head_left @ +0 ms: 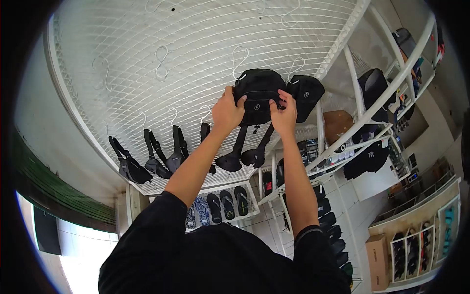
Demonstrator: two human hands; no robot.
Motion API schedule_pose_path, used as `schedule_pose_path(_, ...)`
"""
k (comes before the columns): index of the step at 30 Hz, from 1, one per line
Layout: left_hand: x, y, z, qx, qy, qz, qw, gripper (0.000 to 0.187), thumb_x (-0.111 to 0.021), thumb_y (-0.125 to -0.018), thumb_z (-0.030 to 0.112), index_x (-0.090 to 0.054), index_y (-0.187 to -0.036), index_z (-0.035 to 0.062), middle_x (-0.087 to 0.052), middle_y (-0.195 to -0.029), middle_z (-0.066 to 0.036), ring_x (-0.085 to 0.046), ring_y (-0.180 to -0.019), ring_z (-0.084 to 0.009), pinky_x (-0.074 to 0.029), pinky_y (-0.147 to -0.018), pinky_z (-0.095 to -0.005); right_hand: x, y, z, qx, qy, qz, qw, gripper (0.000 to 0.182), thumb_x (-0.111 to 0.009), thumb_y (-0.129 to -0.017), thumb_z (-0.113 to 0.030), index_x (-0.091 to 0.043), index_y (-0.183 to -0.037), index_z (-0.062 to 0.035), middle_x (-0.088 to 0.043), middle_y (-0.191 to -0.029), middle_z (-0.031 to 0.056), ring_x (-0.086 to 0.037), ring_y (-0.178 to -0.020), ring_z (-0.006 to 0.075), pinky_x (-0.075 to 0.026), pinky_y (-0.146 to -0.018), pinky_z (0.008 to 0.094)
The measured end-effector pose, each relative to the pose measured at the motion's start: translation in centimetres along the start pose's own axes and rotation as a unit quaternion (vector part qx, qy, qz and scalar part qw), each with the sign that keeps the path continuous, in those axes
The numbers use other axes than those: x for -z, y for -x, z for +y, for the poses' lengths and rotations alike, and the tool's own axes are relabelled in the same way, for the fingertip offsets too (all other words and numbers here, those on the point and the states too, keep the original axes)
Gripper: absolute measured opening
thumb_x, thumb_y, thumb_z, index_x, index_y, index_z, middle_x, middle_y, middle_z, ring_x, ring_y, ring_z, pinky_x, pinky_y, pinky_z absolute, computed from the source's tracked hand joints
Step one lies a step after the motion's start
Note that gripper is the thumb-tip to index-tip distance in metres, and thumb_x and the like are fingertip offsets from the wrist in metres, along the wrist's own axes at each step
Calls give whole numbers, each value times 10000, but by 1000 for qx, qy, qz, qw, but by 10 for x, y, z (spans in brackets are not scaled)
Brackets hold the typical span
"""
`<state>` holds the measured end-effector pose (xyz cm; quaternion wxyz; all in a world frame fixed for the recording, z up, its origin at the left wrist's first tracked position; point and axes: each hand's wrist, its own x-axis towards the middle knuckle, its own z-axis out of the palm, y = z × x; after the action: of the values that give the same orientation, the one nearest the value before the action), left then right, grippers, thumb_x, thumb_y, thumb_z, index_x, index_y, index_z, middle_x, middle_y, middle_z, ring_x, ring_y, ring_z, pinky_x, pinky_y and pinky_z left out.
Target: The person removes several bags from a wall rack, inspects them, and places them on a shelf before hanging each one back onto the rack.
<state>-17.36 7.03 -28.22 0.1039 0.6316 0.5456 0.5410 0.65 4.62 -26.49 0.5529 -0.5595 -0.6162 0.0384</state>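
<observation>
A black shoulder bag [262,85] with a small round logo hangs against a white mesh wall, below a white S-hook. My left hand [227,111] grips its left edge, thumb on the front and the other fingers mostly hidden behind. At the right edge, my right hand [285,111] touches the bag's front with its thumb, its other fingers loosely apart. A second black bag [307,95] with a similar logo hangs just right of that hand. Dark straps [239,142] hang below the first bag.
Several small sling bags [132,166] hang on hooks along the lower mesh. More S-hooks [161,62] are higher up. Below stands a rack of flip-flops [227,203]. White metal shelving [352,81] with bags is at the right, and a cardboard box [378,262] stands lower right.
</observation>
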Motion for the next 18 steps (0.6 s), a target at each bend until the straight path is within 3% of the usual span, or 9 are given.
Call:
schedule_pose_path(3,21,1,-3,29,46,-47,997,436,-683,-896,374,-560,-1134,30,-699,-881,-198,-691,-834,-396,-525,-741,-474,1,13,-12,5,-6,93,996,521,-753,-857,-222,-546,-1316,-89,-575,-1175,144,-598,-1067,278,-506,-855,391)
schedule_pose_path(8,33,-4,-11,21,104,-95,990,469,-665,-909,422,-575,-1132,19,-713,-895,-201,-702,-832,-377,-529,-741,-455,6,19,0,-3,-32,70,997,591,-737,-889,-329,-514,-1337,-14,-586,-1213,188,-589,-1100,288,-466,-942,377)
schedule_pose_path(10,33,-5,-14,17,128,-107,986,488,-662,-910,443,-580,-1133,17,-717,-912,-204,-707,-830,-365,-531,-736,-443,8,18,1,-80,-123,14,989,565,-689,-935,-332,-506,-1339,18,-615,-1217,190,-593,-1105,261,-449,-970,351)
schedule_pose_path(13,37,-4,-11,38,199,-144,969,526,-666,-909,462,-570,-1175,18,-723,-936,-197,-716,-808,-331,-539,-721,-421,13,17,-4,-78,-169,9,983,536,-645,-973,-335,-510,-1330,42,-633,-1210,179,-591,-1102,227,-441,-973,316)
schedule_pose_path(16,48,1,0,-2,168,-101,981,526,-665,-919,446,-557,-1215,24,-723,-904,-166,-717,-762,-300,-543,-686,-399,21,14,-12,-84,-152,44,984,502,-635,-983,-324,-531,-1302,49,-634,-1198,161,-587,-1089,212,-441,-969,306)
schedule_pose_path(18,57,3,9,-63,129,21,989,496,-638,-946,416,-545,-1262,44,-713,-846,-135,-709,-715,-281,-540,-652,-391,25,7,1,-80,-181,35,980,495,-637,-982,-321,-547,-1288,57,-638,-1197,145,-586,-1081,203,-441,-967,301)
